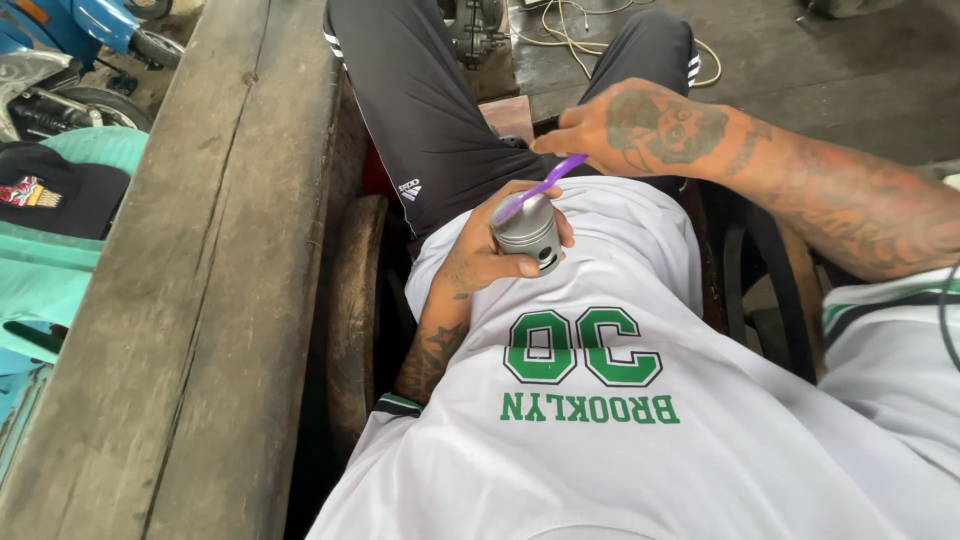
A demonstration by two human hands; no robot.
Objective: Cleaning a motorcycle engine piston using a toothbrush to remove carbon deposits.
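Far left: blue motorcycle parts (60,50) up in the corner, with a dark cap (50,190) lying on a teal surface (60,290) below them. Next over, a broad weathered wooden plank (200,300) running from the top of the view down to the bottom edge, and a worn rounded wooden edge (355,300) just beside it.

Centre: left hand (490,260) raised over the lap, grip clamped around a grey metal piston (528,232), fingers wrapped behind its skirt and thumb pressed across the front near the pin hole. Piston upright, crown upward, held just above the hem of a white jersey (600,440) with green lettering. Black track trousers (430,120) with white stripes stretching away above, and a pale cable (580,40) looped on the floor beyond the knees.

Right of centre: right hand (640,130), tattooed across its back, grip pinched shut on the handle of a purple toothbrush (540,187). Brush angled down and to the left, head resting on the piston's crown. Tattooed forearm leading off to the right edge, above a dark curved band (790,300) beside the seat.
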